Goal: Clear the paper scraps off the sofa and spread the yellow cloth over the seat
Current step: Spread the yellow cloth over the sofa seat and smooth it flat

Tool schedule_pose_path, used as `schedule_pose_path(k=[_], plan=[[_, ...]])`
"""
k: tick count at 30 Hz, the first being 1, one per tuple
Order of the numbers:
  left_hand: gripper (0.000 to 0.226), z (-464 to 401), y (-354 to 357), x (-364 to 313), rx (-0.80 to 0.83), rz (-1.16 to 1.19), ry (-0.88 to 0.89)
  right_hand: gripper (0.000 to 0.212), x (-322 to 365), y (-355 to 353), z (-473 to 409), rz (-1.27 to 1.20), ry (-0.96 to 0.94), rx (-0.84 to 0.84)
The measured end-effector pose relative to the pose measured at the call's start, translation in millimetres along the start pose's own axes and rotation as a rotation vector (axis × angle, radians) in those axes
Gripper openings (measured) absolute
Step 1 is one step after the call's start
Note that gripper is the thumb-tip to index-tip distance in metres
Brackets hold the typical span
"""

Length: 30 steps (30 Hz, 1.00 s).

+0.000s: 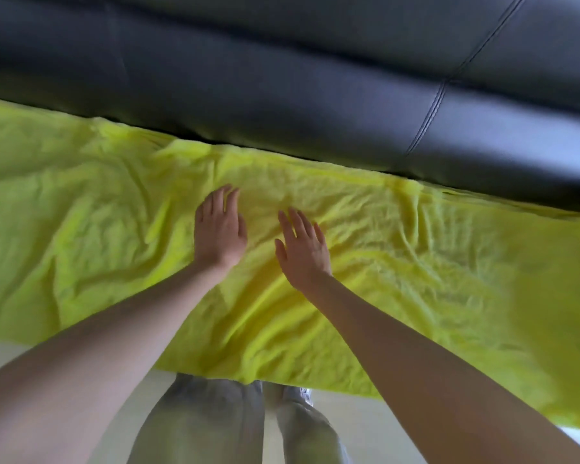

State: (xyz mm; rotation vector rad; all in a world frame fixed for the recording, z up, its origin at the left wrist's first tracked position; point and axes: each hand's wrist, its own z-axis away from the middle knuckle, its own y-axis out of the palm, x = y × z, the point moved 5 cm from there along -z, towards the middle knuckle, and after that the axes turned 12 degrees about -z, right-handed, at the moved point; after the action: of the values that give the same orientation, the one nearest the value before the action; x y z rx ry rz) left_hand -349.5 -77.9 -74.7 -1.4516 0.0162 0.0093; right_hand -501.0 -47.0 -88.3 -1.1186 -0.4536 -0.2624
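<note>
The cloth (399,262) is a soft, matt yellow-green fabric, slightly fuzzy like towelling, and creased all over, with ridges fanning out at the right and deeper folds at the left. Behind it the sofa (282,105) back looks like black leather or an imitation of it: smooth and glossy, with pale sheen on its padded rolls and a stitched seam on the right. Near me, the trousers (208,426) are pale, matt woven cloth.

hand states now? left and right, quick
Left hand: open, fingers straight, flat on the yellow cloth, holding nothing.
Right hand: open, fingers spread, on or just over the cloth, holding nothing.
</note>
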Motion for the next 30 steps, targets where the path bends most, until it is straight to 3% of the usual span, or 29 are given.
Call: schedule_pose_path(k=[6, 13, 18, 22, 26, 30], plan=[[0.033, -49, -27, 97, -0.097, -0.006, -0.079, 0.047, 52, -7, -38, 0.025, -0.058, -0.058], [0.039, -91, -11, 231, 0.064, -0.02, -0.059, 0.035, 151, 4, -113, -0.003, -0.099, -0.198], [0.045, -116, 1, 292, 0.163, -0.031, 0.095, 0.036, 230, 37, -160, -0.003, -0.093, -0.147], [0.06, -133, 12, 323, 0.359, 0.024, 0.275, 0.048, 265, 66, -193, 0.007, 0.019, -0.042], [0.083, -137, 26, 363, 0.475, -0.109, 0.407, 0.057, 268, 81, -209, -0.011, 0.189, -0.011], [0.1, -153, 32, 397, 0.51, -0.246, 0.415, 0.06, 262, 80, -206, 0.088, 0.145, -0.021]])
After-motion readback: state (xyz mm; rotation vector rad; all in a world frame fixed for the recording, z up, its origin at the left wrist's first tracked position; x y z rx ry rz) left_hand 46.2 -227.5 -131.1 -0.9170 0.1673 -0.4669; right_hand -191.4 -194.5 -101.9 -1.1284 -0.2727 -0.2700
